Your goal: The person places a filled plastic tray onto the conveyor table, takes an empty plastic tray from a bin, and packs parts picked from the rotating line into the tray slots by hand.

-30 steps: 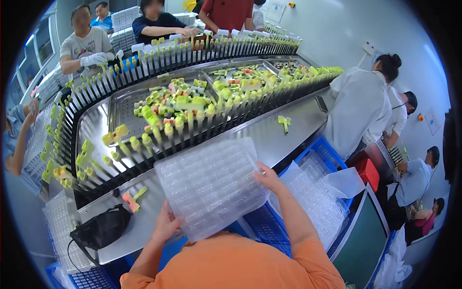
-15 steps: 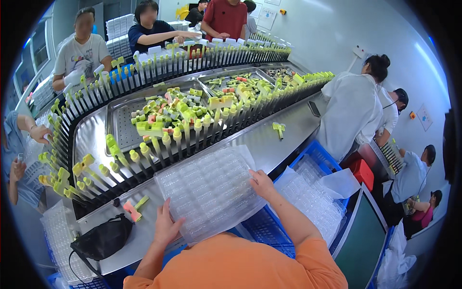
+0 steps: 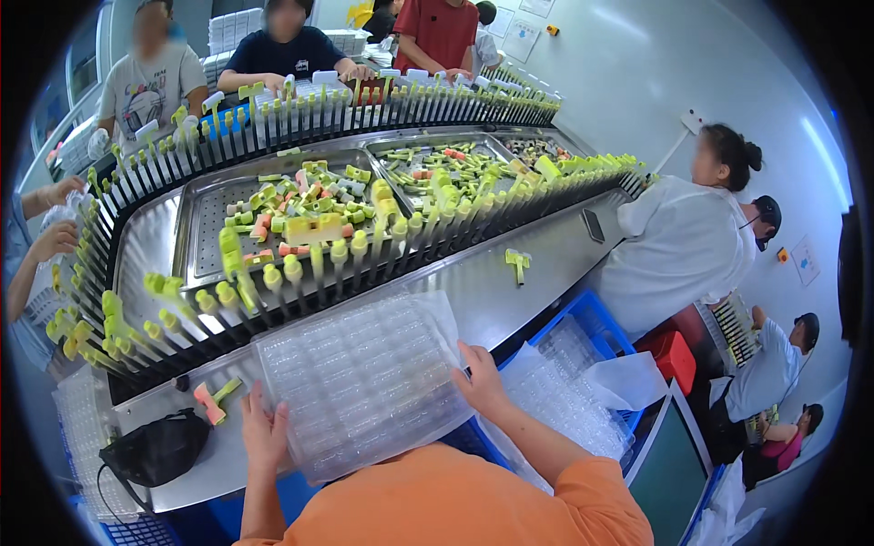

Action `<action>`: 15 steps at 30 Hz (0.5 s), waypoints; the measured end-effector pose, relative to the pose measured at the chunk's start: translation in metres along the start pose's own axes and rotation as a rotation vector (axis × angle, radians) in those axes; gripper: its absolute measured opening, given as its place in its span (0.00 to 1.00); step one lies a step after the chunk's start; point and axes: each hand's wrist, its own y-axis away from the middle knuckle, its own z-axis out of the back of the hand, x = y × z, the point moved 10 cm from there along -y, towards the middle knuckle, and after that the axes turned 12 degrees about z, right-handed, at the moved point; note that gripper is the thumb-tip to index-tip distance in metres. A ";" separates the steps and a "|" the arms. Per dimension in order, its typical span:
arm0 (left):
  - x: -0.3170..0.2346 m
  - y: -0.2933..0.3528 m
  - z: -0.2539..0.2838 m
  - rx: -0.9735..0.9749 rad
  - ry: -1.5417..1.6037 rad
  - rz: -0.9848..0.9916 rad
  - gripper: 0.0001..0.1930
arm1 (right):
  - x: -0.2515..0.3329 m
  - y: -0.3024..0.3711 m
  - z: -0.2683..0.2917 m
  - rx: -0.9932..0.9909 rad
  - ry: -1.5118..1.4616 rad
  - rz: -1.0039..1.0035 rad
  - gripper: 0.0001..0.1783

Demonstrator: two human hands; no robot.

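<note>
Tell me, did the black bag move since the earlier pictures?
No. The picture shifted, but the black bag sits in the same place on the table, just beside the pink-and-green piece.

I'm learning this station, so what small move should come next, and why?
Perhaps rest the far edge of the clear, rectangular plastic tray on the shiny grey steel counter: the bare left hand and right hand hold its opposite sides, and its near edge seems to reach past the counter, so that support should steady it. Whether it already touches, I can't tell.
</note>
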 end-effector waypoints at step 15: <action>-0.210 0.012 -0.005 0.011 -0.207 -0.794 0.26 | -0.176 -0.282 0.189 -0.092 0.470 -0.288 0.29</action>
